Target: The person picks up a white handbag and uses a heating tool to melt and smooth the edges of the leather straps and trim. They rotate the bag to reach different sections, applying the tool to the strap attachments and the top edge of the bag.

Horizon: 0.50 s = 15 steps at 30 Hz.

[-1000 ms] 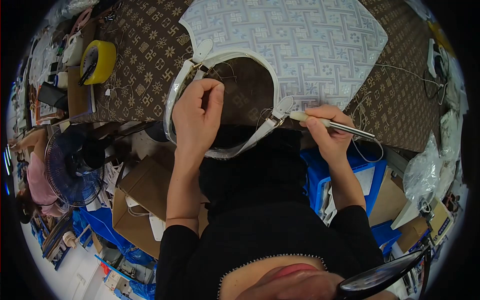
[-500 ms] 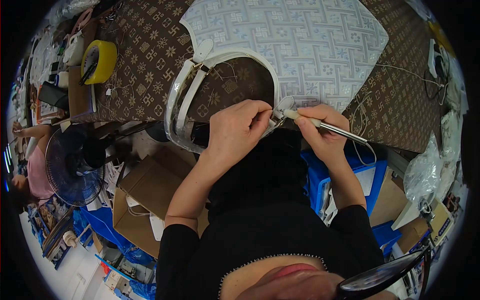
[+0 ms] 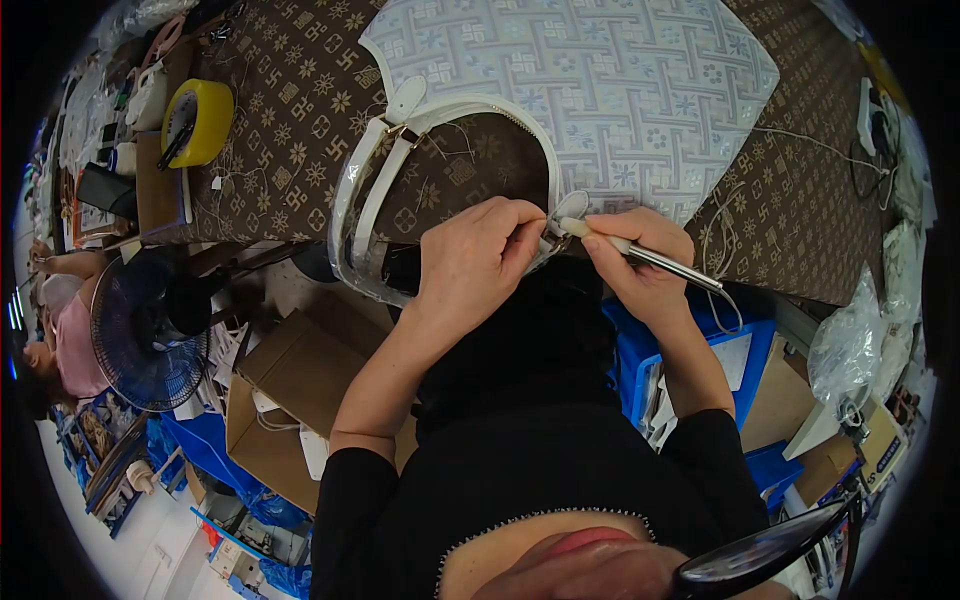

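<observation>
A pale blue patterned bag point(image 3: 620, 100) lies on the brown patterned tabletop point(image 3: 290, 80). Its white strap handle point(image 3: 350, 200), partly in clear plastic, curves toward the table's front edge. My left hand point(image 3: 475, 255) pinches the strap end near a small metal ring point(image 3: 556, 238) below the bag's white tab point(image 3: 573, 206). In my right hand point(image 3: 645, 265) is a pen-like metal tool point(image 3: 672, 265) with a pale grip and a cord at its rear; its tip meets the strap end beside my left fingertips. The exact contact is too small to make out.
Yellow tape roll point(image 3: 200, 122) and a black case point(image 3: 105, 190) are at the table's left. Below stand a fan point(image 3: 150, 330), cardboard box point(image 3: 290, 370) and blue crate point(image 3: 630, 360). Another person point(image 3: 75, 340) is at far left. Clear plastic point(image 3: 845, 335) hangs at right.
My right hand and the tool have shifted slightly left, and the cord has moved with them. My left hand has barely moved. The other person's arm at far left has shifted.
</observation>
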Tool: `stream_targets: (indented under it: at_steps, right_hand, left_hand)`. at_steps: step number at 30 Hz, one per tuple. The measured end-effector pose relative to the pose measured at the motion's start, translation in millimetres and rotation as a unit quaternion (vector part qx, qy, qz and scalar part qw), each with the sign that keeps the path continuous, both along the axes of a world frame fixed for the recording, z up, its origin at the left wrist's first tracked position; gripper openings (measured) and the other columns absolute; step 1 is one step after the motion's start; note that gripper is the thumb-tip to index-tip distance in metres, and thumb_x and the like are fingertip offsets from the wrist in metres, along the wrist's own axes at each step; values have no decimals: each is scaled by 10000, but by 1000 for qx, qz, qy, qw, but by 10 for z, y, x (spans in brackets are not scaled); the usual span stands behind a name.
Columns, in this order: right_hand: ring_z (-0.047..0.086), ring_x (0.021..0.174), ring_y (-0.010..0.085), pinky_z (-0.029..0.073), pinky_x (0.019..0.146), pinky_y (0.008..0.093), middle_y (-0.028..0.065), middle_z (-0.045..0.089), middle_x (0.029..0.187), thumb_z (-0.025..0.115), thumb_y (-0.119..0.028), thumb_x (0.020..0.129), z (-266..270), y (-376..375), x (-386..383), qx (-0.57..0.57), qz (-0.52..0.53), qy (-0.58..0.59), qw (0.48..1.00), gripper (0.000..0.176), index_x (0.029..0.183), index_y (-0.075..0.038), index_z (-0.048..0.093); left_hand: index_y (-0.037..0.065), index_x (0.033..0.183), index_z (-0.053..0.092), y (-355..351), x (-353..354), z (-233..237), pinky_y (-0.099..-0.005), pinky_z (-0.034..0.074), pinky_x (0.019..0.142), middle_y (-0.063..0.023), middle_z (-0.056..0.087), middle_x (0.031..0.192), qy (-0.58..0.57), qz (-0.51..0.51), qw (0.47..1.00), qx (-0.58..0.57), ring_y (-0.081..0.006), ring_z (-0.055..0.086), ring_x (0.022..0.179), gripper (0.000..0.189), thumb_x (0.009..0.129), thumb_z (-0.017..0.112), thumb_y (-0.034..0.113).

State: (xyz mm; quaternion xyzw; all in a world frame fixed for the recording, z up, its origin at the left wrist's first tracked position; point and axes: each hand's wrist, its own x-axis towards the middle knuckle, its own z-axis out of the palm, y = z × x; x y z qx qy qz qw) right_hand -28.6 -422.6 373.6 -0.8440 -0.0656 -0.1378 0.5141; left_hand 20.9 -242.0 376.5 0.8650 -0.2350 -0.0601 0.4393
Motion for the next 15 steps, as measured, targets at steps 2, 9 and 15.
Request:
stream_targets:
  at_steps: [2, 9, 15]
  right_hand:
    - [593, 565, 169, 450, 520, 258, 62, 631, 681, 691, -59, 701, 0, -2, 3, 1, 0, 1, 1000, 135, 830, -55, 649]
    - [604, 582, 170, 459, 530, 260, 61, 634, 688, 693, -59, 699, -9, -1, 2, 3, 1, 5, 1000, 140, 833, -54, 650]
    - [607, 589, 170, 461, 534, 260, 62, 638, 698, 693, -57, 700, -13, -3, 1, -1, 6, 3, 1000, 145, 838, -55, 648]
  left_hand:
    - [82, 783, 595, 0, 2, -1, -293, 450, 502, -36, 587, 680, 0, -4, 1000, 1, -207, 592, 607, 39, 755, 618, 97]
    - [85, 781, 594, -1, 4, 5, -287, 449, 499, -32, 585, 676, -7, -3, 1000, 0, -201, 591, 604, 38, 754, 619, 95]
    - [86, 784, 591, -3, 6, 5, -286, 448, 498, -30, 585, 677, -10, -6, 1000, -1, -200, 590, 604, 43, 754, 620, 96]
